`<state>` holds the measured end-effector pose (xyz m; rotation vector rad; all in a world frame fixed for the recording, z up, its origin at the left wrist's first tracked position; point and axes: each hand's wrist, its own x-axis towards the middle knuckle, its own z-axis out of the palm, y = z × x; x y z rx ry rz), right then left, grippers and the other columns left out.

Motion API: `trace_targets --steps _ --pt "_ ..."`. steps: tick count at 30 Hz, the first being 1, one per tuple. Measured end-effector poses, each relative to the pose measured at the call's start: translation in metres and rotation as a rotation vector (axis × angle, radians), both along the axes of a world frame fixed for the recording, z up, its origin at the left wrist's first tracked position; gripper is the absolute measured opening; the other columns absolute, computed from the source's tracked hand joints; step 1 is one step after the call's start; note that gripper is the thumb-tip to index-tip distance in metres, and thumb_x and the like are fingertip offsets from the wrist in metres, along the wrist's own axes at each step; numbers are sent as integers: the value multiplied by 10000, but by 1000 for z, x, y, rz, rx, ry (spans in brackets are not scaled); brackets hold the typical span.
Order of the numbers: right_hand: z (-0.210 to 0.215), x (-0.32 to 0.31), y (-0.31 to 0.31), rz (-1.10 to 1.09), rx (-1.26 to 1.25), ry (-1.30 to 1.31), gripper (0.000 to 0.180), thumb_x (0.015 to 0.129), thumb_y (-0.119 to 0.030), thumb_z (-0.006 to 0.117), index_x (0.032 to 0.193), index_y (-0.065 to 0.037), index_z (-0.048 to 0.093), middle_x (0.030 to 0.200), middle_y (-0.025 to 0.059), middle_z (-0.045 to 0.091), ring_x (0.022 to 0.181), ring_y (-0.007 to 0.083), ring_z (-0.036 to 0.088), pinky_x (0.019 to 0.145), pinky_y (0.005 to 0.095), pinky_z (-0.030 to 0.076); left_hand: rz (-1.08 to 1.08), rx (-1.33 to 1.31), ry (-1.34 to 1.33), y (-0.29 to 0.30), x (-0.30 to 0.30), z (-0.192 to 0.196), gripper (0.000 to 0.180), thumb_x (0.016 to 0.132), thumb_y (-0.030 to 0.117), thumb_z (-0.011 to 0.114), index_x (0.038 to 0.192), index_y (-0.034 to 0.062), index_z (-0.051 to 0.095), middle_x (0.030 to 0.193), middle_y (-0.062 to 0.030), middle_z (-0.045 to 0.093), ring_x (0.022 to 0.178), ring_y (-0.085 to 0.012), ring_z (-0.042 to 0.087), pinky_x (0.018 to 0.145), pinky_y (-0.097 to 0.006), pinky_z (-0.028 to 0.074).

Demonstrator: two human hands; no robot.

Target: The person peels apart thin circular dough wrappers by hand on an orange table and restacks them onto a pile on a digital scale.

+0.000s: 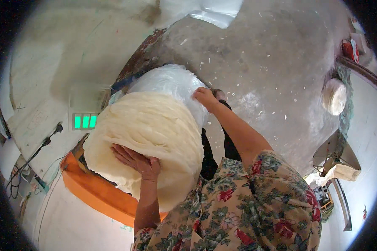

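Grey concrete floor (276, 54), flecked with white scraps, spreads beneath a person in a floral shirt (247, 205). A big cream roll of fibre (151, 134) sits over an orange stand (100, 192). The left hand (137, 161) lies flat and unclenched on its face, while the right hand (205, 97) pinches the clear plastic wrap (171, 81) covering its far end.

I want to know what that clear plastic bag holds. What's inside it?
The far end of the big cream fibre roll sits inside the clear plastic bag, which the right hand grips. The left hand presses the bare near end. Anything deeper in the bag is covered.
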<state>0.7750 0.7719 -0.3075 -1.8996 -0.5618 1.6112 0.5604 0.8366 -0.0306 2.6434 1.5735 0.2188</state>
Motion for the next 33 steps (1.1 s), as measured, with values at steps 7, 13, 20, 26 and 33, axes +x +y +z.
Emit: trace_targets --steps 7,13,20,26,33 --pt "101 32 -9 -346 -35 759 228 856 -285 530 913 -66 559 818 66 596 668 146 562 587 291 475 3 -2 -11 -1 -2 4 878 812 684 196 1402 40 108 1438 -234 92 1310 -435 99 1023 -569 55" --pt "19 20 16 -246 -120 84 598 721 -375 695 1135 5 491 1103 187 526 979 293 528 829 369 435 13 -4 -6 -3 -4 3 872 809 684 209 1404 53 116 1441 -226 92 1309 -437 93 1020 -575 50" --pt "-27 10 51 232 27 -186 341 791 -230 557 1074 -40 537 860 141 610 716 249 586 649 371 480 -19 -19 -35 1 3 2 883 802 692 219 1402 52 124 1441 -223 98 1309 -437 93 1018 -579 49" --pt "59 58 45 -708 -127 792 141 827 -188 528 820 -49 506 597 38 486 542 191 525 527 345 467 6 -17 -9 -4 -6 3 887 800 697 220 1405 56 118 1437 -234 103 1309 -442 94 1016 -581 48" --pt "80 70 -2 -367 68 -75 292 819 -139 540 1084 -32 484 704 84 578 591 214 562 562 337 466 -10 -39 -1 -4 -6 3 885 800 698 214 1407 62 114 1434 -252 85 1312 -446 81 1019 -578 33"
